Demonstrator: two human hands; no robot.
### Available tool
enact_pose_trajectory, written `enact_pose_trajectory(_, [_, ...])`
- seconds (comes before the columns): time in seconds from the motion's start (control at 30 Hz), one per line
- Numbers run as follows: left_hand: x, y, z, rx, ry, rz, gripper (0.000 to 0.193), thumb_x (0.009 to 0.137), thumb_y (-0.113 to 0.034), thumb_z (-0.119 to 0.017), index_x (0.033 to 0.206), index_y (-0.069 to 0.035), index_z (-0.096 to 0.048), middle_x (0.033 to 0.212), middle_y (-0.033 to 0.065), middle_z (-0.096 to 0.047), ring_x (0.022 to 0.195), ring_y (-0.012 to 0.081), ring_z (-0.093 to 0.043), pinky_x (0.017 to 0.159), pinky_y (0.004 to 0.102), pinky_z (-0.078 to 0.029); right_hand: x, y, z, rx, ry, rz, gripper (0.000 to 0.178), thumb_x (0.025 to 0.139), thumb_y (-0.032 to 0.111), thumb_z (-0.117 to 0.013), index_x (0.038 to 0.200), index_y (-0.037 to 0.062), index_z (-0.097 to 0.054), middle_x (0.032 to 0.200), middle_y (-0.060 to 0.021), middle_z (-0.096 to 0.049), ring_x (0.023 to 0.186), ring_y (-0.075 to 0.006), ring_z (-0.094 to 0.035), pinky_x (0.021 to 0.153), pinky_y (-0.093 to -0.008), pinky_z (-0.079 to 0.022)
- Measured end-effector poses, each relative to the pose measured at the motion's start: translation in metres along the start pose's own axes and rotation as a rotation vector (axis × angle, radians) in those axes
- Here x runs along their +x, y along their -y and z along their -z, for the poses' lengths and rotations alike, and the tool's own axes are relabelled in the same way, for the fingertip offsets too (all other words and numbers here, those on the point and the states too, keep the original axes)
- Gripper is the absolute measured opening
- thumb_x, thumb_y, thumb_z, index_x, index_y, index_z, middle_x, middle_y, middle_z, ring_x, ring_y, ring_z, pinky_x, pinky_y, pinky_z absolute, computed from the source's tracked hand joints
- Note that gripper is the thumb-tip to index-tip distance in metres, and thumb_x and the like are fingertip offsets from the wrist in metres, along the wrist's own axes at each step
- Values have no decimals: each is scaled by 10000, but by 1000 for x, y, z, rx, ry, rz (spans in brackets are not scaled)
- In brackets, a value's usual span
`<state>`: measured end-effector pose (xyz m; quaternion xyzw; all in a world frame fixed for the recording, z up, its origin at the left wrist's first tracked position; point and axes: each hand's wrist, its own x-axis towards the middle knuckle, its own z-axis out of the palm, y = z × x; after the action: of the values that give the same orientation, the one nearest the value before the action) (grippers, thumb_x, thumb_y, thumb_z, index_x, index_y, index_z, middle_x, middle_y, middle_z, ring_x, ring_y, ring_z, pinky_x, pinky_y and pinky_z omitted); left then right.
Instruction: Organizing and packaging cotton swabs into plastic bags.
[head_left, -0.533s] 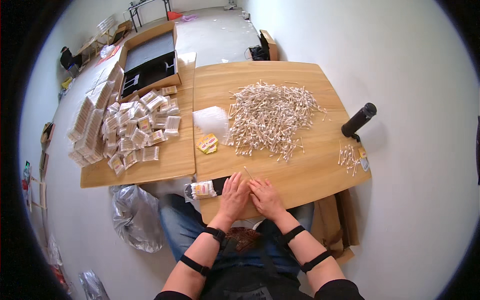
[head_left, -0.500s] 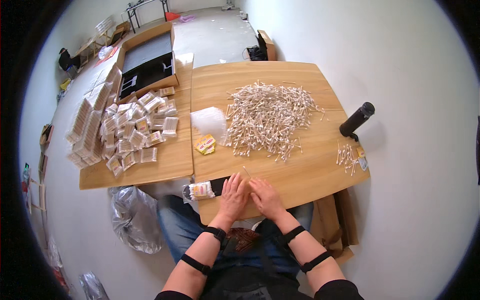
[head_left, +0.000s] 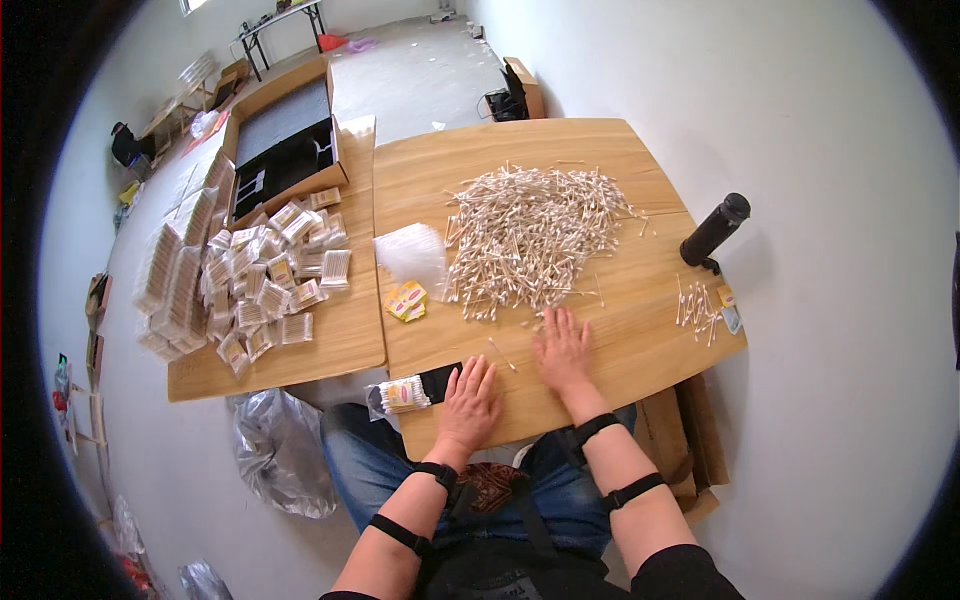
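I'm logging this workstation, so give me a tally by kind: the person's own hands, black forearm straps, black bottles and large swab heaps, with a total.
Left hand and right hand: 2
Black forearm straps: 4
Black bottle: 1
Large swab heap: 1
Total: 8

A broad, loose heap of cotton swabs (head_left: 535, 240) is spread over the middle of the wooden tabletop (head_left: 640, 320), its white-tipped sticks pointed every way. A single swab (head_left: 502, 354) is seen lying aslant, well clear of the heap on its near side. At the near left corner, a clear bag (head_left: 404, 394) is packed with swabs laid side by side and is marked by a yellow label, with a flat black piece (head_left: 440, 383) set just beside its right end.
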<state>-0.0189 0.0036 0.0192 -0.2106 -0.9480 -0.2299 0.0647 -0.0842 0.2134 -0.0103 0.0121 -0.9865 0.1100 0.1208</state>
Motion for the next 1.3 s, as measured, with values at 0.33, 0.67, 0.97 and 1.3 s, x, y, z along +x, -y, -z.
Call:
enact_pose_trajectory(0.33, [1, 4, -2, -14, -6, 10, 543, 881, -278, -602, 1356, -45, -481, 1475, 138, -412, 1407, 272, -332, 1169, 442, -219, -26, 40, 10, 353, 170, 216, 481, 914, 225, -539, 1367, 68, -500, 1426, -169, -471, 1372, -324, -376, 1134, -546, -233])
enact_pose_trajectory(0.67, [0, 2, -1, 19, -2, 5, 486, 896, -312, -583, 1337, -113, -531, 1474, 135, -408, 1400, 267, -333, 1163, 444, -222, 3, 10, 8, -9, -50, 88, 524, 894, 254, -576, 1390, 114, -479, 1451, -187, -416, 1358, -357, -362, 1123, -527, -263])
enact_pose_trajectory(0.97, [-1, 2, -4, 71, -51, -52, 434, 892, -268, -594, 1314, -168, -565, 1438, 129, -438, 1378, 273, -369, 1135, 470, -269, -30, 54, 19, 391, -120, 104, 370, 845, 118, -606, 1214, 91, -596, 1181, -140, -583, 1144, -327, -529, 977, -451, -408])
enact_pose_trajectory(1.3, [-3, 7, -8, 46, -80, -40, 441, 898, -249, -583, 1318, -123, -542, 1403, 100, -481, 1366, 246, -384, 1148, 448, -251, -26, 42, 27, 466, -132, 110, 119, 795, 41, -641, 907, 70, -613, 923, -114, -595, 894, -325, -560, 795, -434, -460])
